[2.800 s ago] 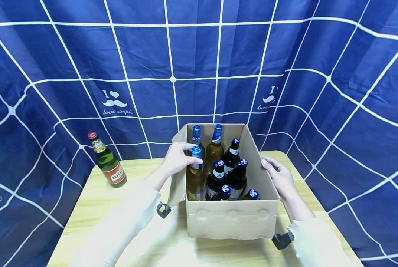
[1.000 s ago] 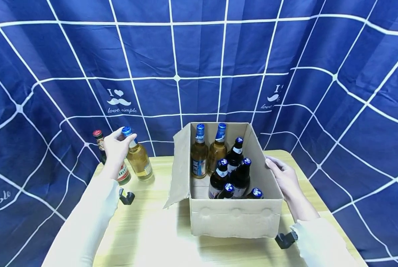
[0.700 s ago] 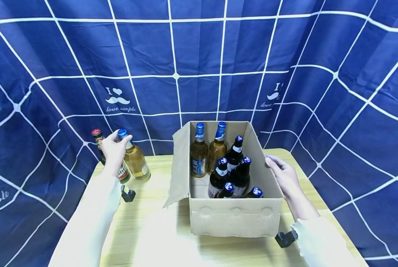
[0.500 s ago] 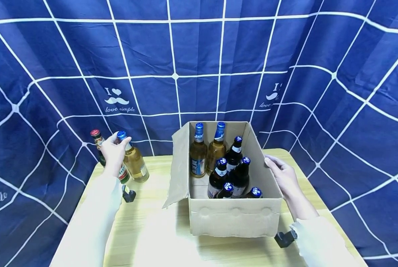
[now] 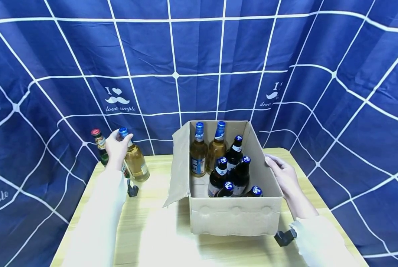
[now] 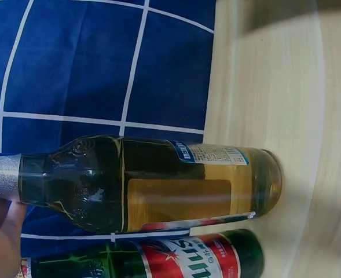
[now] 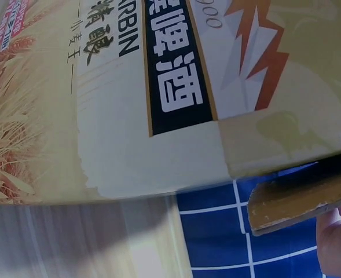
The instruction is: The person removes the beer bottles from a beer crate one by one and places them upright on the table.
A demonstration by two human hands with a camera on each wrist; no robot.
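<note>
At the left of the table my left hand [image 5: 116, 148] pinches the neck of a clear beer bottle [image 5: 136, 163] with amber contents and a blue cap. Its base appears to meet the tabletop, and the left wrist view shows thumb or finger against its silver neck foil. Close beside it, partly behind my hand, is a green beer bottle [image 6: 187, 258] with a red label and red cap. My right hand [image 5: 283, 175] holds the right edge of an open cardboard box [image 5: 234, 217]. The right wrist view has that hand at a brown cardboard flap [image 7: 297, 200].
Inside the box stand two amber bottles [image 5: 198, 155] with blue caps at the back left and several dark bottles [image 5: 240, 177]. A bare patch of box floor shows at the front left. The left flap [image 5: 180, 163] hangs outward. Blue cloth [image 5: 199, 55] surrounds the wooden table [image 5: 159, 230].
My left hand has carried the clear beer bottle out of the box's front left and over beside the green one. Lately it barely shifts. My right hand stays on the box edge.
</note>
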